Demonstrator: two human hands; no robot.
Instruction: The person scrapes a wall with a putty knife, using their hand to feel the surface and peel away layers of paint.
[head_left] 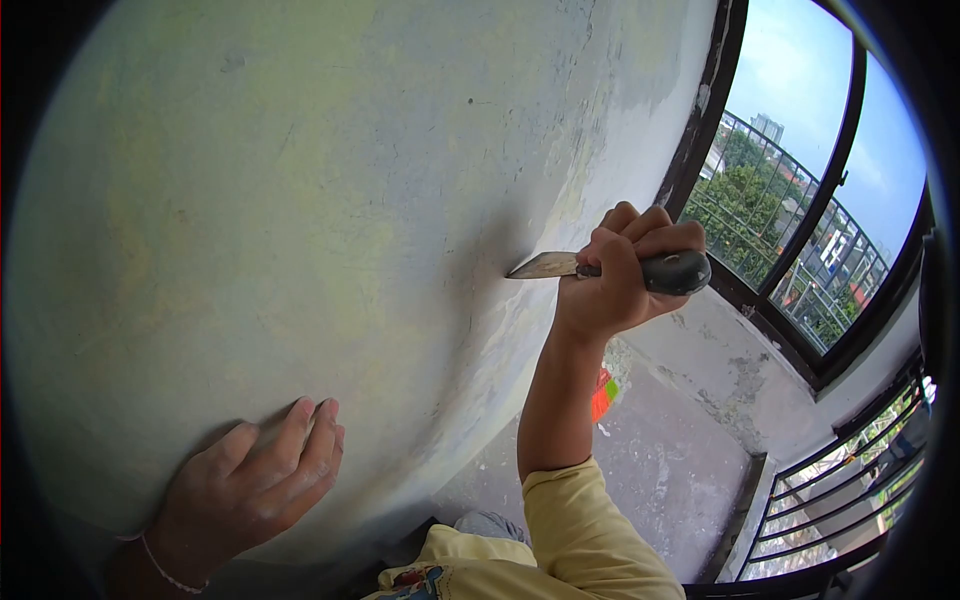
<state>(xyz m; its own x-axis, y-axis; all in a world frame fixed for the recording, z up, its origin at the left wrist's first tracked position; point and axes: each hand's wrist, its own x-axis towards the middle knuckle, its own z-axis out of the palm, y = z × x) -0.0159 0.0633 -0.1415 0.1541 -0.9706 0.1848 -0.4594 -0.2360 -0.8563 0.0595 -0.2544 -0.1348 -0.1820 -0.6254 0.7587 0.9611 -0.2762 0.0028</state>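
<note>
My right hand [622,262] is wrapped round the black handle [676,272] of a scraper. The flat, worn blade of the scraper [545,265] points left, its tip right at the painted wall [330,210]. Around the tip the wall shows a dark shadow and rough, patchy paint with cracks and small pits. Lower left, my left hand [258,478] lies against the wall with its fingers stretched out and the thumb apart. A thin bracelet circles that wrist.
To the right is a dark-framed window [775,230] with a railing and trees outside. Below its sill the plaster [735,370] is flaking. An orange and green packet [604,395] lies on the grey floor [660,470]. Black metal bars [850,480] stand at lower right.
</note>
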